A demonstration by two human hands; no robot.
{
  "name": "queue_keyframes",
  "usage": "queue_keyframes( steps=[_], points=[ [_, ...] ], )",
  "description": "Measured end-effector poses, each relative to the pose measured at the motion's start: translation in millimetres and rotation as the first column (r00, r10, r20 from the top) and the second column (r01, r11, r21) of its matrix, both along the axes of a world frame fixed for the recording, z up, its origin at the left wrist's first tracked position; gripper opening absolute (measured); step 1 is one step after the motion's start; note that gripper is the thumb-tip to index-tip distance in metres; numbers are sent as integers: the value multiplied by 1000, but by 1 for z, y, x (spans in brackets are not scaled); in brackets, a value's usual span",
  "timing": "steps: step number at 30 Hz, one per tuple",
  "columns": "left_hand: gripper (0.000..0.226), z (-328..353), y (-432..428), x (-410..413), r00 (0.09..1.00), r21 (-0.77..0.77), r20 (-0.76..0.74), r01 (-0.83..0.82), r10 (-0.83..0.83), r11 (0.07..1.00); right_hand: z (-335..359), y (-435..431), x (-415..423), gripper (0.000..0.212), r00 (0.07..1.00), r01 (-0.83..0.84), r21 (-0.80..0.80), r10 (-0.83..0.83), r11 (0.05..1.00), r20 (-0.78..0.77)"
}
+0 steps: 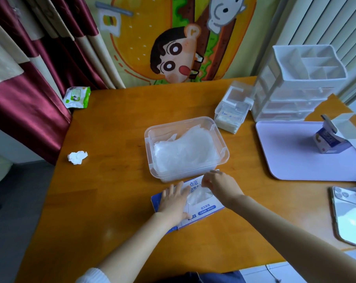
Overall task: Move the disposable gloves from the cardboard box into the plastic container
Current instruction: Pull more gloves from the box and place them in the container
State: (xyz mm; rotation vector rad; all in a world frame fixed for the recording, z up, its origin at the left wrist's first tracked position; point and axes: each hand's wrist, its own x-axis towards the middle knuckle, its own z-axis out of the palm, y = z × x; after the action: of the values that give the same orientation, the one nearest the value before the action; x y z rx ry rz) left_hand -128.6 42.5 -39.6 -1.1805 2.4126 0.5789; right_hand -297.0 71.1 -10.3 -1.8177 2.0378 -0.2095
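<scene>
Flat blue-and-white cardboard box (207, 208) is pressed onto the smooth wooden bench (111, 180) by the left grip (174, 203), fingers straight and slightly spread. A thin translucent film glove (197, 194) at the box's top opening is pinched by the right grip (220, 186), fingers curled. A crinkled heap of clear film gloves (185, 150) is held in the rigid, clear, round-cornered rectangular plastic container (149, 137), set just behind the box.

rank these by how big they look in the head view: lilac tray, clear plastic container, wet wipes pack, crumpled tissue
1. lilac tray
2. plastic container
3. wet wipes pack
4. crumpled tissue
The pack lies farther from the camera than the tissue, yet looks bigger.
</scene>
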Motion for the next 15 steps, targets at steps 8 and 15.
queue_keyframes(
  steps=[8, 15],
  points=[
    [84, 0, 0, 1, 999, -61, -3, 50, -50, 997, 52, -4, -17, 11, 979, 160, -275, -117, 948, 166],
    [79, 8, 1, 7, 997, 12, -57, 49, -48, 999, 86, -23, -30, 11, 961, 252, -424, -171, 870, 218]
  ],
)
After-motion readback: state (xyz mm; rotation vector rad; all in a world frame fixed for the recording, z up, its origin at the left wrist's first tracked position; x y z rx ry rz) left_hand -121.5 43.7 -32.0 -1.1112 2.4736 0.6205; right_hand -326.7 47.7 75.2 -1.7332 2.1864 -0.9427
